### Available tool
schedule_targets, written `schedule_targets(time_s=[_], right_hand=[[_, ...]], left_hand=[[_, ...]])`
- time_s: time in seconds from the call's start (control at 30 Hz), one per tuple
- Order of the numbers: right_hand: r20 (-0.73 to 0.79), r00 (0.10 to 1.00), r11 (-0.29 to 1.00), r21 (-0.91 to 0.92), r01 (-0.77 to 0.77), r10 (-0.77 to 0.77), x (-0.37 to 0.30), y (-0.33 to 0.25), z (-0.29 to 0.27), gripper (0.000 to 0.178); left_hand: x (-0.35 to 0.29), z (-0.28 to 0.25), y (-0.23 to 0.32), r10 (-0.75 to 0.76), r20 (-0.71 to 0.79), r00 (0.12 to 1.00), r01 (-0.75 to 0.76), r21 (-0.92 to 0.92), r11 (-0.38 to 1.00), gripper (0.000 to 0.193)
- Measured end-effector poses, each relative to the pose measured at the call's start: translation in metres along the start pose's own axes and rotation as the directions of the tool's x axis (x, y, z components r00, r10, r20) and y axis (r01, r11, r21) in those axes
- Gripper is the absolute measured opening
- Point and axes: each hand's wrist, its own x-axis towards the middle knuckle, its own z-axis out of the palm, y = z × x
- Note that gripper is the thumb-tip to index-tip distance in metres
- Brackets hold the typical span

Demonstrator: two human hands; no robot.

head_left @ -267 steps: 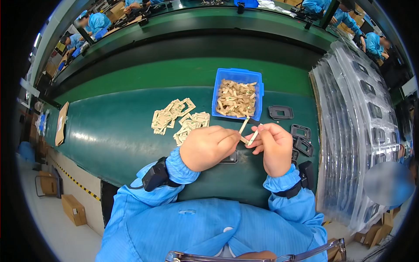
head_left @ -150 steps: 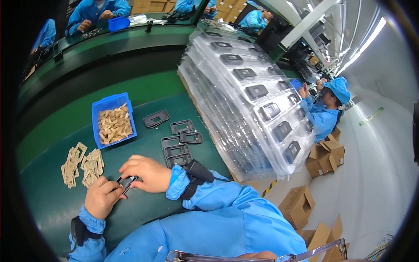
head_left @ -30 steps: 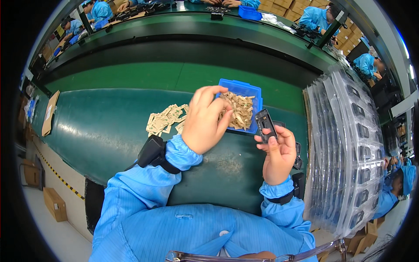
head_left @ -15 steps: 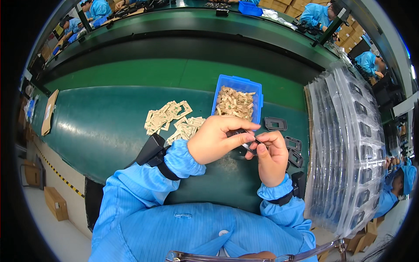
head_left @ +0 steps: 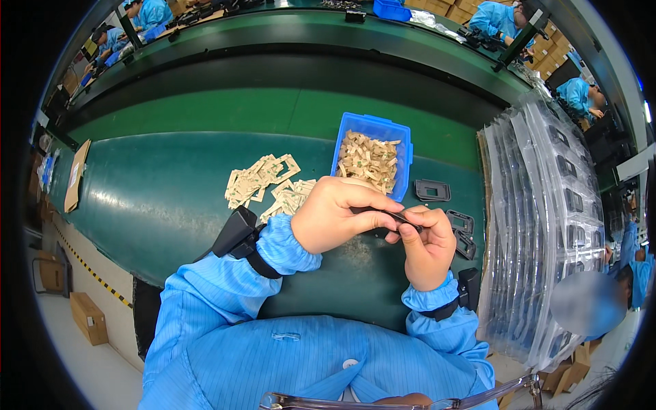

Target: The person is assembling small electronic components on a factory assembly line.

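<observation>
Above the green table, a slim black plastic part point(head_left: 403, 217) is held between both hands, tilted almost edge-on. My left hand point(head_left: 335, 213) pinches its left end with thumb and fingers. At the other end, my right hand point(head_left: 428, 249) grips it, fingertips close to the left thumb. The fingers cover much of the part, so its full shape is hidden. Just beyond and right of my hands lies a black rectangular frame point(head_left: 432, 198); more black frames point(head_left: 466, 246) rest beside my right hand. Beige cut-out pieces point(head_left: 256, 183) are heaped beyond my left wrist.
A blue bin point(head_left: 408, 164) full of small tan strips stands beyond my hands. Stacked clear plastic trays point(head_left: 519, 232) holding black parts rise along the right edge. Cardboard point(head_left: 77, 176) leans at the far left. Co-workers in blue sit beyond the bench and at right.
The black part has turned so that its thin edge shows more, and its glossy face is less visible. My right hand has shifted slightly right; both hands keep hold of the part.
</observation>
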Motion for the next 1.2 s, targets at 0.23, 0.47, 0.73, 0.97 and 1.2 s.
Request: schedule_targets(time_s=[0.23,0.47,0.73,0.97,1.2], right_hand=[[0.013,1.0,1.0,0.009,0.025,-0.025,0.0,0.001,0.0,0.014],[0.017,0.998,0.997,-0.028,0.067,-0.066,0.0,0.002,-0.001,0.015],[0.023,0.994,0.992,-0.062,0.108,-0.107,0.0,0.003,-0.001,0.016],[-0.1,0.994,0.987,-0.159,0.024,-0.041,-0.006,-0.003,0.004,0.009],[-0.104,0.989,0.975,-0.186,-0.122,0.104,-0.007,-0.007,0.001,0.015]], left_hand=[[-0.001,0.001,-0.002,0.05,-0.018,0.999,-0.05,-0.007,0.999,0.021],[-0.001,0.003,-0.002,0.08,-0.041,0.996,-0.081,-0.018,0.997,0.02],[-0.002,0.002,-0.005,0.139,-0.044,0.989,-0.138,0.012,0.99,0.017],[-0.005,0.01,-0.008,0.163,-0.071,0.984,-0.156,0.088,0.984,0.018],[-0.004,0.008,-0.001,0.371,-0.01,0.928,-0.326,0.46,0.826,0.011]])
